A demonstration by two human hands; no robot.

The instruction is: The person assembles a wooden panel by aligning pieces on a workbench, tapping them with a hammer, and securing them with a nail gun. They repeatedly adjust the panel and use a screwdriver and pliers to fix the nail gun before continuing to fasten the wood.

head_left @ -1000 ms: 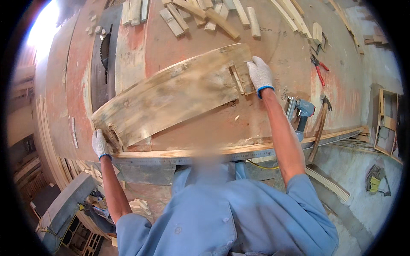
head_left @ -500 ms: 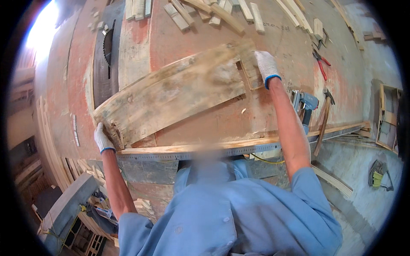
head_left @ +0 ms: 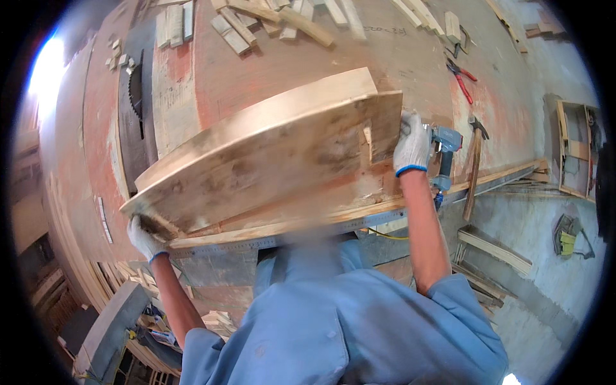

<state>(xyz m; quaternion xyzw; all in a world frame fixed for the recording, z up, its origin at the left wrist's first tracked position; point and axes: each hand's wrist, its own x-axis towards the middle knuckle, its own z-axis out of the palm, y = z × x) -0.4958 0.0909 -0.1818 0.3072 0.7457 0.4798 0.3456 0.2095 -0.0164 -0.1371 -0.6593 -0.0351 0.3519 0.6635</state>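
Note:
A curved wooden piece [head_left: 269,160], stained in patches, is tilted up off the workbench between both hands. Its pale, bowed edge faces away from me, and a slot shows near its right end. My left hand [head_left: 146,239], in a white glove with a blue cuff, is closed on its near left corner. At the other end my right hand [head_left: 412,142], gloved alike, grips the right edge; its fingertips are partly hidden. Right beside that hand lies a blue-grey nail gun [head_left: 445,151].
A hammer [head_left: 473,167] and red-handled pliers [head_left: 461,82] lie to the right. Wood offcuts [head_left: 276,19] are scattered at the back. A toothed saw blade [head_left: 133,96] stands in a dark strip at the left. A metal ruler [head_left: 256,244] runs along the bench's near edge.
The wooden piece has been tipped up, so its pale curved edge now shows. My right hand has come down and nearer along its right end. The view has shifted slightly.

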